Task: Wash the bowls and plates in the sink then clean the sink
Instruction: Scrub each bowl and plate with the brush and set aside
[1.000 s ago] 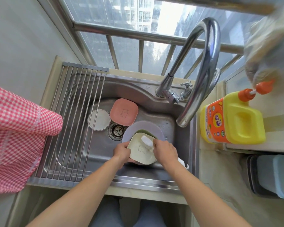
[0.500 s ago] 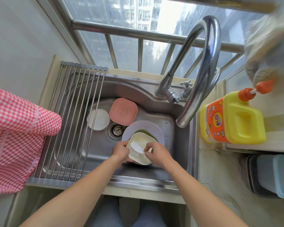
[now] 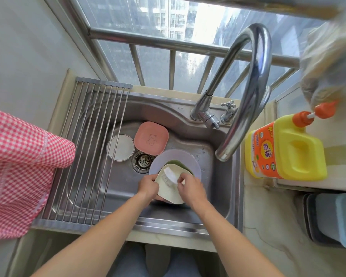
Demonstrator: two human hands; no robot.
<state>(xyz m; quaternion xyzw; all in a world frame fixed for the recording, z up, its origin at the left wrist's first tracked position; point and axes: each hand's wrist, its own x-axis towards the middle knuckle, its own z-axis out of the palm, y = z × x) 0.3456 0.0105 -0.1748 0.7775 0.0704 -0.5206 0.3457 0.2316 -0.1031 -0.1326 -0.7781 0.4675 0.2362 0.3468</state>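
The cream plate, squarish with rounded corners and matte, is held tilted above the steel sink, near its front wall. The left hand grasps the plate's left edge; the right hand is clenched round a white brush, whose bristles press on the plate's face. Under it lies a green dish on a round, pale lilac plate. Just behind, beside the perforated drain, rest a pink square plate with an embossed bear and a small round white dish. A rack of thin steel rods spans the sink's left half. A curved chrome tap arches over the basin. On the right worktop stands a glossy yellow bottle with an orange cap. A red checked cloth hangs at the left.
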